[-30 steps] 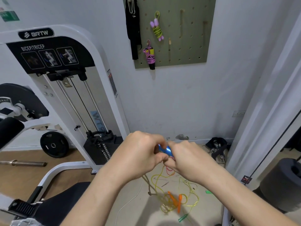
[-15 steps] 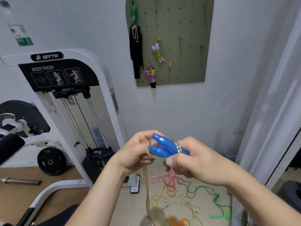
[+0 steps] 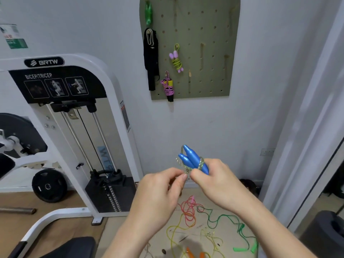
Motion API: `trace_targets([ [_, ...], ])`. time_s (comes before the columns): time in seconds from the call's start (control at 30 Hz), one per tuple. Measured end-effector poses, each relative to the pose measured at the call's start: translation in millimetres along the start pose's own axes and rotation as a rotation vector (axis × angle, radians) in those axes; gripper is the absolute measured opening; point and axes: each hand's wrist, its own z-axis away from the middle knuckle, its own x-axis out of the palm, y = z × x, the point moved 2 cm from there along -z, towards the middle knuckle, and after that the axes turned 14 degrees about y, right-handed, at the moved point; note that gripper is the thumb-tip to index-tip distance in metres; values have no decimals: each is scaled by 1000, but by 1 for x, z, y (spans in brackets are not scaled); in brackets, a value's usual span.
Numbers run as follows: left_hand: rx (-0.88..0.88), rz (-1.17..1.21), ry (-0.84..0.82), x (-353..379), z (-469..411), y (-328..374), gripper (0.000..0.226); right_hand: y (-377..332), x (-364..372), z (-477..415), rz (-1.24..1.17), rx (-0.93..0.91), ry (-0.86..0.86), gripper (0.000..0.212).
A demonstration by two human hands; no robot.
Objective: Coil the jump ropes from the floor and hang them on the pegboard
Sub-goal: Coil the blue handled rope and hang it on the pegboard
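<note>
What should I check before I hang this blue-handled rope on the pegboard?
1. Right hand grip on both handles: ok.
2. Rope wrapped round handles: ok, one loop visible.
3. Left hand pinching rope: ok.
4. Tail secured: cannot tell.
5. Free peg on pegboard: ok.
6. Floor cleared: not ok; red rope and green rope lie there.

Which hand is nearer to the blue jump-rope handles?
Right. The right hand grips the blue handles at their lower ends; the left hand pinches the clear rope wrapped round them, just below.
</note>
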Motion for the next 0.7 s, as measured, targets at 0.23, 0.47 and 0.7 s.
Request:
trace_targets([
  [0.23, 32, -221, -77, -2, -5, 8, 14, -1, 10, 6, 513, -219, 14, 33],
  [0.47, 519, -469, -111, 2, -2, 5, 23, 6, -3, -3, 742, -279, -188, 24],
  [0.7, 577, -262, -304, -6, -32, 12, 13, -6, -9, 6, 826, -485, -365, 29],
])
